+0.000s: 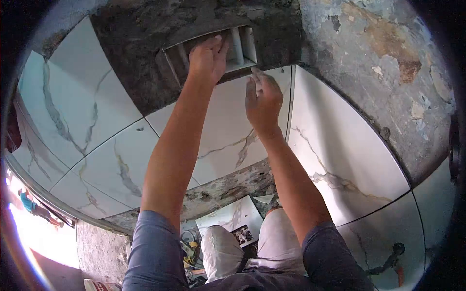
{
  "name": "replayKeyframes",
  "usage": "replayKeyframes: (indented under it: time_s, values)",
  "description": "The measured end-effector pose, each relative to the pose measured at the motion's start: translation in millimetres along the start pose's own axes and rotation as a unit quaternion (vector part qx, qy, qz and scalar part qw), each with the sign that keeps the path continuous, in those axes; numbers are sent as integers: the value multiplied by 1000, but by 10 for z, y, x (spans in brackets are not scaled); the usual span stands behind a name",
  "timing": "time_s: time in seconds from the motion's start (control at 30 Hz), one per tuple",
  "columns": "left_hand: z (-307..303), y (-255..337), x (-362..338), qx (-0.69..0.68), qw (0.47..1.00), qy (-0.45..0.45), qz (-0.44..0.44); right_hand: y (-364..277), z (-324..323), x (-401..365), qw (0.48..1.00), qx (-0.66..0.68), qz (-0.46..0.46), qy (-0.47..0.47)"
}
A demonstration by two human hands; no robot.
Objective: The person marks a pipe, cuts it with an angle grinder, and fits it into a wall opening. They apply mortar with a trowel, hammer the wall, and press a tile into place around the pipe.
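My left hand (208, 58) reaches up to a rectangular recess (247, 44) in the dark mortared wall (131, 43); its fingers are bent at the opening, and what they hold, if anything, is hidden. Upright pale dividers stand inside the recess. Lower and to the right, my right hand (263, 99) is raised before the top edge of a white marble-patterned tile (228, 121), thumb and fingers apart, with nothing clearly seen between them.
More veined tiles (340, 145) cover the right and left walls. Bare, patchy plaster (388, 63) lies above on the right. Below are a cut tile piece (233, 216), a yellow tool (192, 245) and a bucket (102, 285). A person (36, 208) is far left.
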State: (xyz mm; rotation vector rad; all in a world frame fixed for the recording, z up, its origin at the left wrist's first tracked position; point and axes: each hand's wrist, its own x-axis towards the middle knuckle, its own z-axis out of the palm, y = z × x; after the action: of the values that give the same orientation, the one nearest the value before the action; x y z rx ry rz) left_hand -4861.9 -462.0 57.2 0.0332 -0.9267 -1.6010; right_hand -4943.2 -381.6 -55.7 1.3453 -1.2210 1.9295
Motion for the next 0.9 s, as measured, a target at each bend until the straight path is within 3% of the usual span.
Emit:
replayKeyframes:
  time_s: [0.03, 0.1, 0.13, 0.2, 0.23, 0.3, 0.4, 0.47, 0.53, 0.6, 0.63, 0.67, 0.7, 0.73, 0.77, 0.8, 0.83, 0.87, 0.9]
  values:
    - [-23, -2, -24, 0, 1000, -4, -1, -31, -37, 87, 1000, -1, -1, 4]
    - [-125, 6, -51, 337, 938, -70, 29, -144, -115, 331, 983, -164, -82, -4]
    - [-71, 25, -148, 337, 938, -72, 31, -123, -77, 411, 983, -163, -83, -2]
    - [99, 139, -439, 503, 863, -16, 46, -79, 29, 571, 965, -241, -104, 15]
    - [123, 229, -554, 504, 862, -15, 50, -58, 58, 617, 965, -238, -105, 17]
    - [93, 487, -745, 710, 669, -69, 209, -16, 111, 670, 951, -288, -109, 8]
    - [-39, 950, -949, 732, 617, -46, 287, 34, 103, 691, 952, -290, -97, 11]
    - [-408, 1295, -950, 774, 493, -31, 396, 106, 63, 587, 956, -260, -103, 92]
    - [-506, 1554, -1323, 727, 555, -54, 401, -2, -62, 276, 976, -115, -127, 133]
    - [-764, 1645, -1708, 612, 689, -85, 378, -175, -83, -464, 993, 13, -92, 75]
    - [-979, 1658, -1948, 639, 669, -46, 377, -290, -72, -947, 995, 43, -84, 27]
    - [-1155, 1683, -2196, 663, 644, -12, 380, -419, -82, -1514, 993, 88, -19, -71]
    - [-1450, 1581, -2409, 661, 669, 45, 337, -443, -92, -2128, 977, 133, 44, -160]
    - [-1709, 1507, -2629, 669, 676, 41, 306, -447, -116, -2699, 960, 80, 77, -257]
    - [-1935, 1378, -2933, 711, 638, 149, 256, -443, -232, -3298, 917, 32, 171, -360]
    - [-2302, 1302, -3151, 719, 652, 163, 177, -336, -340, -3852, 877, 28, 196, -437]
    - [-2803, 1240, -3430, 787, 572, 171, 155, -164, -511, -4486, 843, -14, 196, -501]
    - [-3223, 1275, -3832, 864, 462, 195, 53, -95, -670, -4897, 805, -46, 185, -562]
    - [-3394, 1133, -4065, 833, 499, 223, 85, -138, -790, -4914, 650, -40, 358, -669]
